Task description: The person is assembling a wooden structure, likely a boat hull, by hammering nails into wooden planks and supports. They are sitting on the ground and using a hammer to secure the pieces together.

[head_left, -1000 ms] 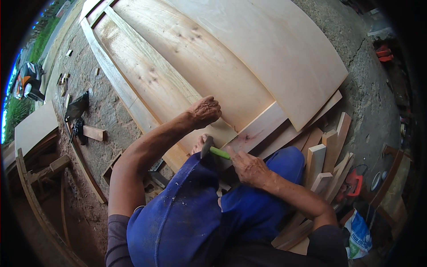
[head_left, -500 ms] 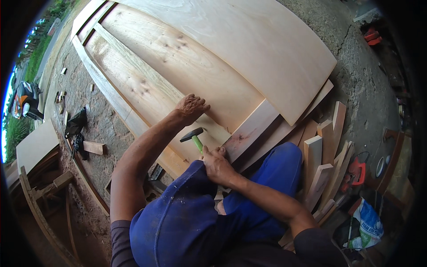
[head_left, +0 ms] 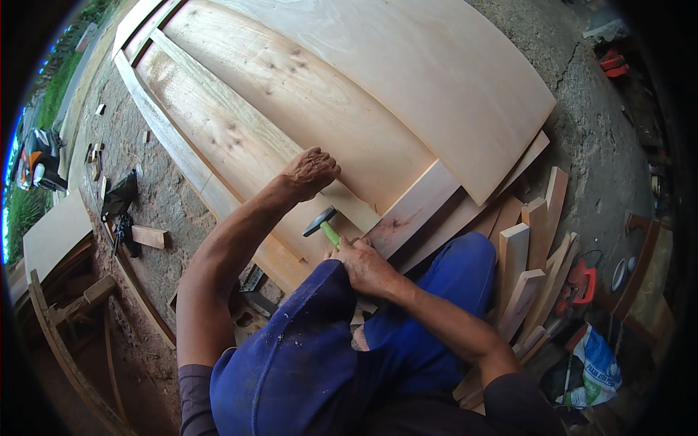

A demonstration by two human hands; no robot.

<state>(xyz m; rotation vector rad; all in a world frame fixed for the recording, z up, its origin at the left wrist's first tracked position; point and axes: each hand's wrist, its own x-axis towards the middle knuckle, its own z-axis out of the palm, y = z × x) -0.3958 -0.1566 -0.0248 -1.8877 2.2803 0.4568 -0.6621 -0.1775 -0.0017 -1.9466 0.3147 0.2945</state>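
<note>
My right hand point(head_left: 361, 263) grips a hammer point(head_left: 330, 232) by its green handle. Its dark metal head points up and away from me, over the near end of a wooden panel frame. Farther off, my left hand point(head_left: 311, 173) is closed in a fist above a long wooden batten point(head_left: 233, 102) that runs down the frame. Whatever its curled fingers hold, if anything, is hidden. Between the frame's members lies a thin plywood sheet point(head_left: 291, 80) with knots. A wider end rail point(head_left: 413, 205) crosses the frame near my right knee.
A large loose plywood sheet point(head_left: 451, 80) overlaps the frame's right side. Several cut wood pieces point(head_left: 513, 247) lean by my right leg, beside a red tool point(head_left: 579, 282) and a blue-white bag point(head_left: 598, 369). A black plastic bag point(head_left: 121, 198) and wood offcuts lie on the ground at left.
The hammer's head has shifted slightly right and tilted differently in my right hand. My left fist has moved slightly left and looks more tightly curled.
</note>
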